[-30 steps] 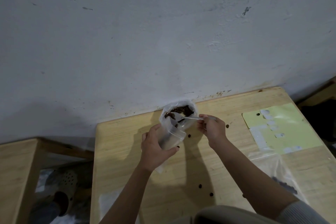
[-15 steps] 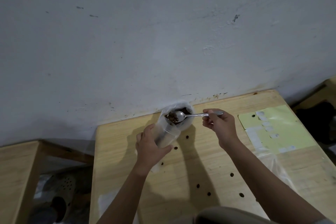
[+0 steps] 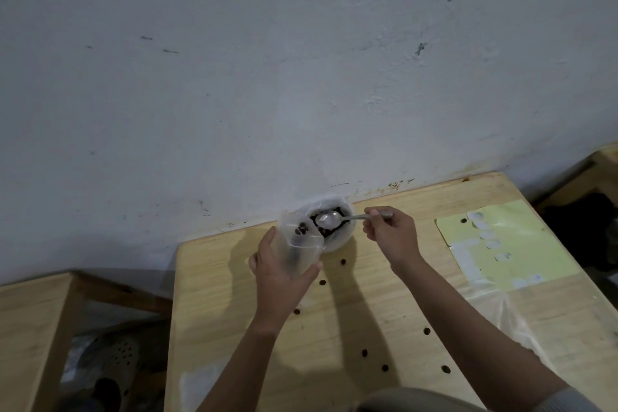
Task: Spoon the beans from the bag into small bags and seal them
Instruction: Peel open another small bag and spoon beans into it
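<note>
A large clear bag [image 3: 344, 237] of dark beans stands open against the wall at the back of the wooden table [image 3: 418, 304]. My left hand [image 3: 281, 274] grips a small clear bag [image 3: 299, 246] tilted toward it, with a few beans visible near its mouth. My right hand [image 3: 393, 234] pinches the handle of a metal spoon [image 3: 329, 219]. The spoon's bowl looks empty and sits over the beans in the large bag.
Several loose beans [image 3: 363, 352] lie scattered on the table. A yellow-green sheet with white labels [image 3: 508, 244] lies at the right, with clear plastic bags [image 3: 521, 321] in front of it. A lower wooden bench [image 3: 30, 328] stands left; a sandal [image 3: 113, 365] on the floor.
The spoon held beans at the small bag's mouth half a second ago; now it is empty and back over the large bag. Beans have appeared inside the small bag.
</note>
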`<state>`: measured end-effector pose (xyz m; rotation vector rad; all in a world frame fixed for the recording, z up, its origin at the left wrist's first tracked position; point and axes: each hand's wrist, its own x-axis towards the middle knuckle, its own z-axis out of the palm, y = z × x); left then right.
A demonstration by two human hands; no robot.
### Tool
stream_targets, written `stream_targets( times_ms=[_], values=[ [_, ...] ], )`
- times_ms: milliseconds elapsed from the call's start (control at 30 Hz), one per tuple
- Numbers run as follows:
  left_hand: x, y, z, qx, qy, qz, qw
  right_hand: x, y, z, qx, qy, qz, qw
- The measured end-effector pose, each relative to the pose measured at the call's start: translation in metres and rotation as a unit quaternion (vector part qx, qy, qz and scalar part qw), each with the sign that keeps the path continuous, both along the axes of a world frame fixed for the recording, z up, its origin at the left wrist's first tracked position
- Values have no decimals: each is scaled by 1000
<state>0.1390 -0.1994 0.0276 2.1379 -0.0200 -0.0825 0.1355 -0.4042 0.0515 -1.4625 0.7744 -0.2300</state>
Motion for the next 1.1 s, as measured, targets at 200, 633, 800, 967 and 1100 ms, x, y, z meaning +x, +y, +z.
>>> stream_targets(
  times_ms=[200,633,800,967,1100],
  values=[
    [-7,-6,17,-20,-40,5,999,11,7,-16,29,94,38,994],
    [-29,-21,37,2,-62,35,997,-56,45,45,-137,-84,216,963],
    [-57,-22,63,-55,-31,1,998,-68,51,57,-96,-153,104,978],
    [-76,-6,88,-174,-37,49,983,-87,50,68,-78,-192,89,974],
    [-81,5,104,-234,-59,69,968,-102,51,70,-60,-203,98,972]
  ],
)
